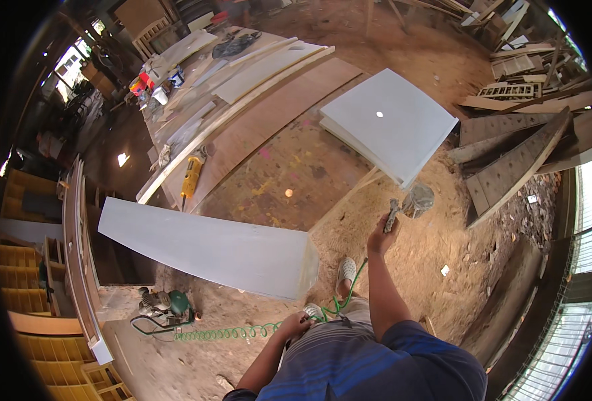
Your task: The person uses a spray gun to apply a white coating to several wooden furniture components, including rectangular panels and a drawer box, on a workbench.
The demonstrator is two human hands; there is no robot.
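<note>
My right hand [381, 237] is wrapped round the handle of a spray gun [391, 215]. A round cup [418, 200] sits on the gun, close below the near corner of a pale grey-white panel [393, 123] at the work table's right end. Low by my waist, my left hand [296, 326] is closed round a green coiled air hose [236, 332]; its fingers are only partly visible. To the left, a long tapered panel [206, 247] of the same pale colour lies beyond my left hand, apart from it.
The hose runs to a green air compressor [176, 303] on the floor at left. Long boards and a yellow tool [191, 176] lie on the paint-stained table [276, 184]. Wood scraps [520, 87] and a slatted curved piece [520, 164] stand at right; yellowish shelving [25, 267] is far left.
</note>
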